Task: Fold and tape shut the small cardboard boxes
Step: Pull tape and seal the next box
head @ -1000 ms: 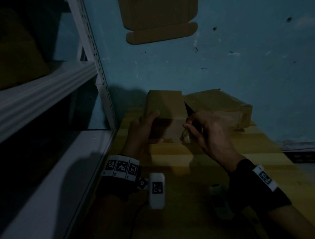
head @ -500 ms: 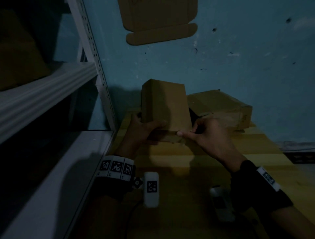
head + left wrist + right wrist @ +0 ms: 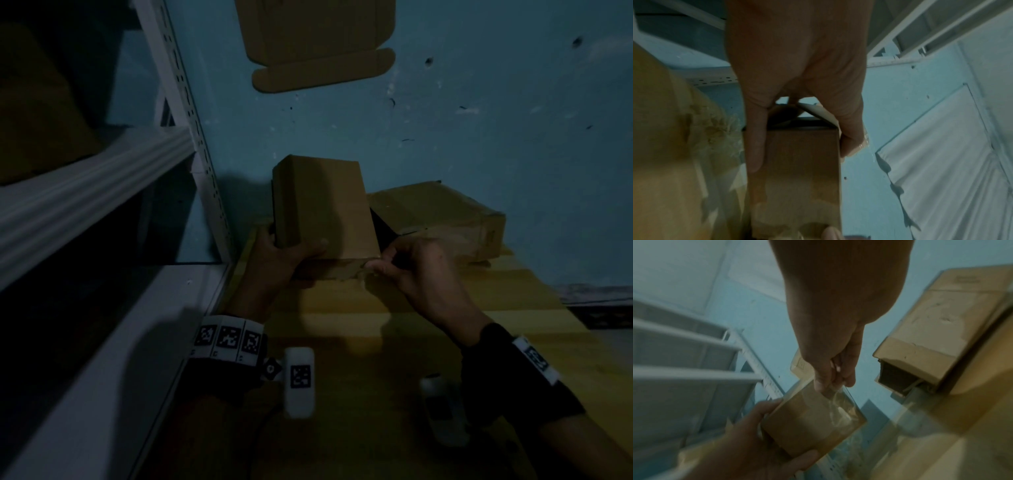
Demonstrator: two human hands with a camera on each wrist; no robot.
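Two hands hold one small brown cardboard box (image 3: 325,205) above the counter's (image 3: 445,329) far edge: left hand (image 3: 274,260) grips its side, right hand (image 3: 411,270) pinches clear tape (image 3: 836,400) at its corner.

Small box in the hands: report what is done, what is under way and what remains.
Done: the small box is folded into shape, and clear tape already lies across its near end. In hand: the left hand holds the box while the right hand works the tape at its corner. Left: its far end looks untaped; the larger box behind is gaping at one end.
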